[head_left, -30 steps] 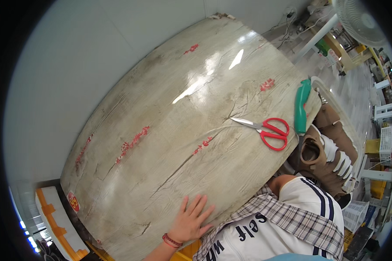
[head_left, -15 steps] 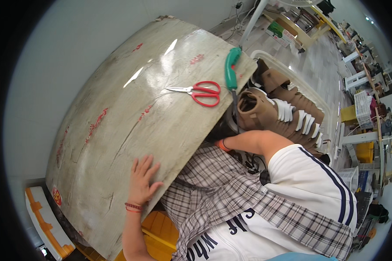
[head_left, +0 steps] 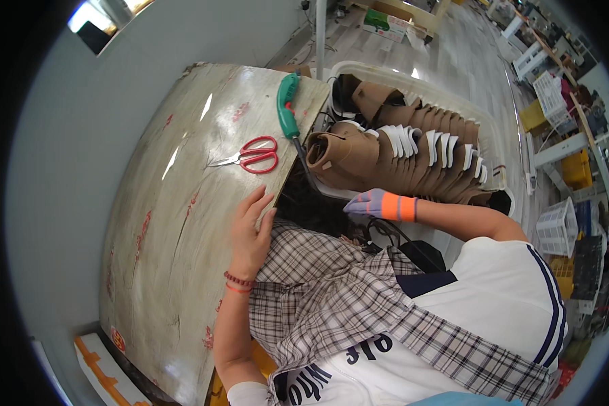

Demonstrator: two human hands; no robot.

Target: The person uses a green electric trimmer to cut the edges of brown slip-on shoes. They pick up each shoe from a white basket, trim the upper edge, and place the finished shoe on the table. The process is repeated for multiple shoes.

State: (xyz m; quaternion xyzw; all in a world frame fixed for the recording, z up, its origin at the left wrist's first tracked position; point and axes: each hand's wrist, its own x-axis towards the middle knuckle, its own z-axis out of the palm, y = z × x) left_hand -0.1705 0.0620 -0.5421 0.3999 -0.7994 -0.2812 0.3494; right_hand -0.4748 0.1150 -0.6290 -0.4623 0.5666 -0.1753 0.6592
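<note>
A workshop or small factory: a worn worktable (head_left: 183,223) with red scissors (head_left: 254,155), a tub (head_left: 480,128) of stacked brown pieces (head_left: 413,155), crates (head_left: 555,230) far right.

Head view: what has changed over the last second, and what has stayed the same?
The right hand, in a glove with an orange cuff, has come into view and now reaches toward the brown cut pieces in the white tub; it holds nothing. The left hand stayed flat at the table edge. The red scissors and the green-handled tool lie where they were.
</note>
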